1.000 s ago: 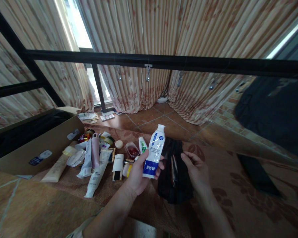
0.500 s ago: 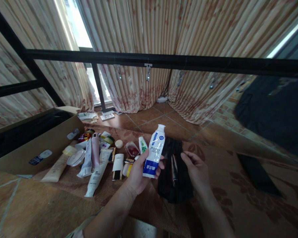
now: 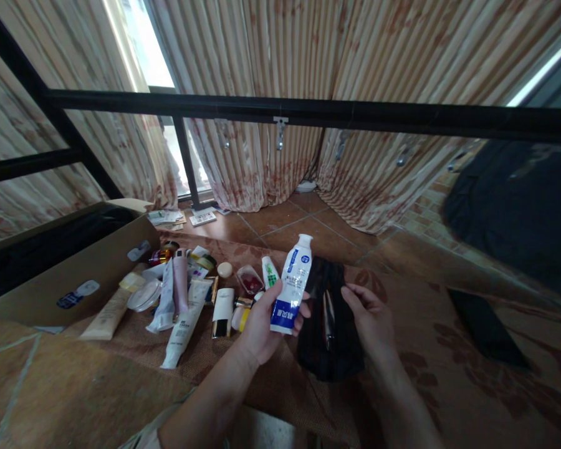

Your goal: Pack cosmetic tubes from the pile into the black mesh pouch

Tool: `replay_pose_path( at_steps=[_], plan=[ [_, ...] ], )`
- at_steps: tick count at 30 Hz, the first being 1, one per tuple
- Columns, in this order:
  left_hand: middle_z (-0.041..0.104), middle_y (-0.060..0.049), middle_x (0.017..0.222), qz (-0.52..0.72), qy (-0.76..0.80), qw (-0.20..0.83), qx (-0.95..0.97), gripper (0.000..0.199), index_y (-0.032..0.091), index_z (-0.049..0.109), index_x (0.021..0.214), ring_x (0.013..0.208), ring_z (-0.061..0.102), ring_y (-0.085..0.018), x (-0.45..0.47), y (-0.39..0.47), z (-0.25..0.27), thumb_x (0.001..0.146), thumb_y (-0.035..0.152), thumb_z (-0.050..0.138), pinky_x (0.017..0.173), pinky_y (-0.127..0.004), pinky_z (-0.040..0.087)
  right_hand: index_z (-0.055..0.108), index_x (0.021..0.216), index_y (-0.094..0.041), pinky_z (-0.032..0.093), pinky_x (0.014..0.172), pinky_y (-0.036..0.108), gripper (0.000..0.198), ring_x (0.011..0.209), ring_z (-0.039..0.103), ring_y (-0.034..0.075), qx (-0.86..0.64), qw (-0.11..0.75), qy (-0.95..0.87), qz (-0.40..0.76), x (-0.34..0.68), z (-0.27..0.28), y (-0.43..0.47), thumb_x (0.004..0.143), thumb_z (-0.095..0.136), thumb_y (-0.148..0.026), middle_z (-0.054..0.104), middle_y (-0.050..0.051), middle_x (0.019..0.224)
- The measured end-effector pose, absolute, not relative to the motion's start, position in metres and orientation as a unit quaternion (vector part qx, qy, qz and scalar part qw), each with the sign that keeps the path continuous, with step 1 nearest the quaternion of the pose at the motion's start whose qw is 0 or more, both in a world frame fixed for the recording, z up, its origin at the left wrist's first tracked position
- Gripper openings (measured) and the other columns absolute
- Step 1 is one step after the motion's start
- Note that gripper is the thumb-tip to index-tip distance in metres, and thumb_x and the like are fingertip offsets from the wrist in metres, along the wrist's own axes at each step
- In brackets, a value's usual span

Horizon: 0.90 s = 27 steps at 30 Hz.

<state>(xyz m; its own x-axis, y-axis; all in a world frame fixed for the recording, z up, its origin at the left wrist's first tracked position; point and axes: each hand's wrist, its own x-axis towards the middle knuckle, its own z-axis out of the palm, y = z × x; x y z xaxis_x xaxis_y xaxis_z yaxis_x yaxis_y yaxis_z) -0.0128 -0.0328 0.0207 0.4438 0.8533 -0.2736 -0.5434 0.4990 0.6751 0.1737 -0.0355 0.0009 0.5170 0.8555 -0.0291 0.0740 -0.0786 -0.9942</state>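
Above the mat (image 3: pixel 271 380), the left hand (image 3: pixel 262 324) grips a white tube (image 3: pixel 292 285) upright by its lower end; it looks light, soft, squeezable. The right hand (image 3: pixel 371 318), fingers curled, pinches a black pouch (image 3: pixel 330 337).

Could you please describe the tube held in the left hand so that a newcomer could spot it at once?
Start at the brown woven mat on the tiled floor, with toiletries scattered over its left part. Just right of them, the left hand holds up a tube beside a black pouch. It alone is raised off the mat: white, blue-banded at the bottom, white cap uppermost.
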Motion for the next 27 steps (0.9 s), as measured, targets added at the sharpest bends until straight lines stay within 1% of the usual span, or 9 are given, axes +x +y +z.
replay_pose_path(
  at_steps=[9,12,18,23,27],
  plan=[
    [0.063,-0.008,0.066,0.453,0.335,0.798,0.214,0.051,0.008,0.066,0.094,0.049,0.053,-0.012,-0.0123,-0.0297,0.0199,0.091,0.05,0.038,0.044,-0.022,0.038,0.072,0.087,-0.017,0.051,0.065,0.032,0.037,0.07,0.066,0.021,-0.651,0.582,-0.35,0.34,0.1734,0.0,-0.034,0.064,0.074,-0.046,0.073,0.004,0.077],
    [0.063,-0.008,0.064,0.457,0.351,0.793,0.198,0.053,0.008,0.066,0.093,0.047,0.052,-0.012,-0.0122,-0.0283,0.0203,0.091,0.052,0.037,0.042,-0.021,0.037,0.072,0.087,-0.017,0.052,0.067,0.032,0.038,0.072,0.066,0.021,-0.654,0.581,-0.35,0.335,0.1737,-0.0005,-0.0336,0.064,0.074,-0.046,0.073,0.005,0.079],
    [0.063,-0.008,0.064,0.456,0.36,0.791,0.192,0.056,0.007,0.066,0.093,0.047,0.053,-0.012,-0.0119,-0.0292,0.0202,0.091,0.054,0.035,0.042,-0.021,0.037,0.071,0.086,-0.017,0.052,0.063,0.032,0.037,0.07,0.067,0.022,-0.656,0.577,-0.363,0.324,0.1725,0.0021,-0.0355,0.065,0.073,-0.048,0.074,0.005,0.077],
    [0.063,-0.008,0.064,0.455,0.357,0.794,0.188,0.054,0.007,0.065,0.093,0.047,0.052,-0.012,-0.0119,-0.0303,0.0204,0.092,0.052,0.035,0.043,-0.021,0.037,0.071,0.085,-0.017,0.052,0.063,0.03,0.037,0.068,0.066,0.02,-0.658,0.581,-0.345,0.332,0.1701,0.0053,-0.0365,0.064,0.074,-0.046,0.073,0.004,0.075],
    [0.063,-0.008,0.065,0.453,0.353,0.794,0.199,0.052,0.007,0.066,0.092,0.047,0.052,-0.012,-0.0119,-0.0296,0.0203,0.09,0.051,0.038,0.043,-0.022,0.037,0.071,0.086,-0.016,0.052,0.062,0.031,0.038,0.069,0.067,0.021,-0.657,0.579,-0.35,0.334,0.1711,0.0044,-0.0362,0.063,0.074,-0.047,0.073,0.005,0.076]
  ],
)
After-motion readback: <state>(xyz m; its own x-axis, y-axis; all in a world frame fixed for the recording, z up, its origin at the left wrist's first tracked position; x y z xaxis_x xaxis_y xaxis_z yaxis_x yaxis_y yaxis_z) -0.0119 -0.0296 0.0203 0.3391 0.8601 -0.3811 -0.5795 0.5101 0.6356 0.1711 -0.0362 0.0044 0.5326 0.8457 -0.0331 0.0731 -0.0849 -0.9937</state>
